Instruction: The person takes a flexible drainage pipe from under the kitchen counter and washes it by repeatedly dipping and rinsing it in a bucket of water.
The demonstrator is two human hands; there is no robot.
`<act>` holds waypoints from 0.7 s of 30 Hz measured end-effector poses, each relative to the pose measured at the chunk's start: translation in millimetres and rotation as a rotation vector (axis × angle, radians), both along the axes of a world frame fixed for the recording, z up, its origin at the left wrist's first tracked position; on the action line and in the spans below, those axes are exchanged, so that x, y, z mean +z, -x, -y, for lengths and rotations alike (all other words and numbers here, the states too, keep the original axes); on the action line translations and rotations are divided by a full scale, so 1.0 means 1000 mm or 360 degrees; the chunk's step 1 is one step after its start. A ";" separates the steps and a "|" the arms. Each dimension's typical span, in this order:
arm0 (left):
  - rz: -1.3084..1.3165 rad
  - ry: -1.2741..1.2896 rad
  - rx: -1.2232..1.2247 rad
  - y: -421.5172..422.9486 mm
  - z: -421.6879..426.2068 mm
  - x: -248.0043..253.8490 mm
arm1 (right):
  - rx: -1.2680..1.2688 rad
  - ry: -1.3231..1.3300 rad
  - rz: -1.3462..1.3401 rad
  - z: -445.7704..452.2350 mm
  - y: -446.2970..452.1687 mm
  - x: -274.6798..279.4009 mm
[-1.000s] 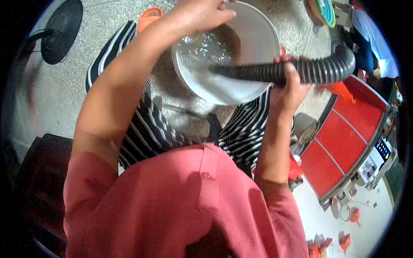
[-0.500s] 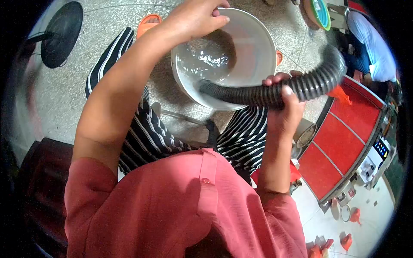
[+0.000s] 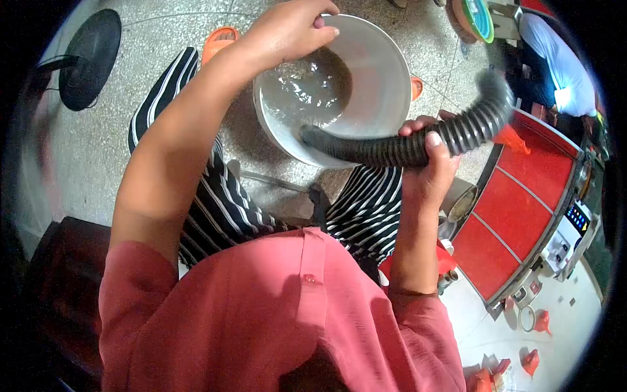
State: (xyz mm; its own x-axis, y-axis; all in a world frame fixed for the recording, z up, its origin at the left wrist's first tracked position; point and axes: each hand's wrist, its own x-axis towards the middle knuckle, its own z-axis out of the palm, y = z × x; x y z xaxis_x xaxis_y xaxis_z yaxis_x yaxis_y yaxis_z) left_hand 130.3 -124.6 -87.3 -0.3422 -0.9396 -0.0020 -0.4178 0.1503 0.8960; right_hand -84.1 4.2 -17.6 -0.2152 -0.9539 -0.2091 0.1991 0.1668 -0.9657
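My right hand (image 3: 430, 147) is wrapped around a black corrugated hose (image 3: 392, 149), thumb on the near side. The hose's lower end reaches into a large white bucket (image 3: 382, 78), against the inner wall nearest me. Its other end curves up and away to the right of my hand and is blurred. Cloudy water (image 3: 304, 98) with bright reflections lies in the bottom of the bucket. At the bucket's far left rim is my left hand (image 3: 304, 29), its fingers curled and thumb pointing over the opening. What these fingers close on is hidden.
The bucket stands on a speckled floor between my legs, near orange slippers (image 3: 218, 42). A round black base (image 3: 91, 59) is at left. Red-panelled cabinets (image 3: 516, 196) stand at right, with another person (image 3: 565, 62) beyond. Basins (image 3: 475, 19) are at the top right.
The view has shifted slightly, moving the bucket a little left in the frame. Both hands keep nearly the same pose; the hose's curved end wavers slightly.
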 end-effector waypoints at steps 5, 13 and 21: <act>0.0045 -0.0091 0.0012 0.002 -0.008 -0.001 | -0.0081 0.0356 -0.0239 0.009 0.013 0.016; 0.0268 -0.0218 -0.0052 0.005 -0.001 0.008 | -0.0072 0.0367 0.0303 0.008 0.027 0.017; 0.0271 -0.0217 -0.0075 0.003 -0.006 -0.004 | -0.0309 0.0675 0.0503 0.003 0.091 0.056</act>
